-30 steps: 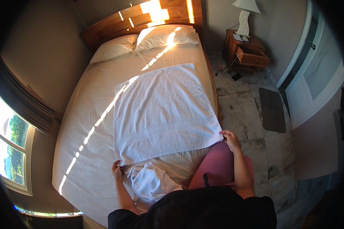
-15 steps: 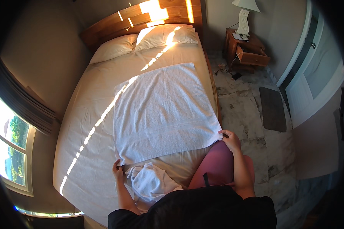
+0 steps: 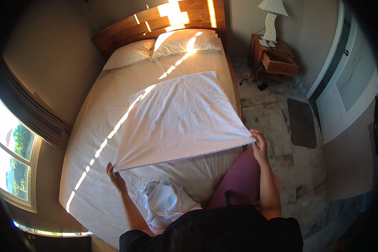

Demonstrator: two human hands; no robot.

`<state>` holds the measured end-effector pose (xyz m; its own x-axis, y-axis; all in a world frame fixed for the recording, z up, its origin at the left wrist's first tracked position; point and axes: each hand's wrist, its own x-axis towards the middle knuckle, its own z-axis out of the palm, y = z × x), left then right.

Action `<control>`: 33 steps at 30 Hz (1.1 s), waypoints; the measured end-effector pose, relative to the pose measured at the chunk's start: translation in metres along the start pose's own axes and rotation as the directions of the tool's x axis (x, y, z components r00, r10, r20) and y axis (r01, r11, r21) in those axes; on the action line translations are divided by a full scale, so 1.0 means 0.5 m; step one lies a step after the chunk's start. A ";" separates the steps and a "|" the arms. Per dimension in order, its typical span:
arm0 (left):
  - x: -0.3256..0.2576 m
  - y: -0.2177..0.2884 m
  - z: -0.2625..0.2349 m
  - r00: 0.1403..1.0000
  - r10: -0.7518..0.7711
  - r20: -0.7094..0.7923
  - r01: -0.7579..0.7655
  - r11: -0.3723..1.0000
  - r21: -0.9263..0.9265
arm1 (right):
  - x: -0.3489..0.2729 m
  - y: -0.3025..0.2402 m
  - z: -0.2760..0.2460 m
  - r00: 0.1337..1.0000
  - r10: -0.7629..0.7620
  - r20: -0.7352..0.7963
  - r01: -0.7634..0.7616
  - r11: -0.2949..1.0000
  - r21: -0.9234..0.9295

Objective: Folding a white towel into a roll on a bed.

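A white towel (image 3: 182, 119) lies spread over the bed, its near edge lifted and pulled taut between my hands. My left hand (image 3: 116, 175) is closed on the near left corner. My right hand (image 3: 259, 145) pinches the near right corner, out by the side of the bed. Close to my body, a crumpled white cloth (image 3: 166, 199) rests on the cream bed sheet (image 3: 96, 185). The far edge of the towel stays down on the mattress.
Two pillows (image 3: 130, 54) lean near the wooden headboard (image 3: 130, 31). On the right stand a nightstand (image 3: 277, 56) with its drawer pulled out and a white lamp (image 3: 271, 27). A dark mat (image 3: 302, 122) and a cable lie on the tiled floor. A window (image 3: 14, 155) is at the left.
Both hands have moved outward and slightly up, stretching the towel's near edge. That edge has risen off the bed and straightened. The crumpled cloth stays put.
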<state>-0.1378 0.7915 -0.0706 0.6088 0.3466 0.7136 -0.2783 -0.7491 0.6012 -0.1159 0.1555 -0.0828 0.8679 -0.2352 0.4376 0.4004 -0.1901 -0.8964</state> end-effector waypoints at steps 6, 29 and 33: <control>0.078 0.104 -0.029 0.978 -0.165 -0.127 0.106 0.918 -0.382 | 0.036 -0.105 -0.017 0.999 -0.050 -0.021 0.053 0.983 0.178; 0.149 0.109 -0.026 0.858 -0.513 -0.015 0.462 0.784 -0.414 | 0.143 -0.220 -0.042 0.991 0.126 0.041 -0.125 0.992 -0.029; 0.183 -0.060 0.026 0.803 -0.584 0.114 0.569 0.697 -0.436 | 0.243 -0.130 0.025 0.969 0.238 0.073 -0.236 0.971 -0.030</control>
<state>-0.0641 0.8381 -0.0279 0.7364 0.6519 0.1810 -0.1716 -0.0788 0.9820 -0.0330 0.1511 0.0275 0.9574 -0.2031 0.2054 0.1751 -0.1573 -0.9719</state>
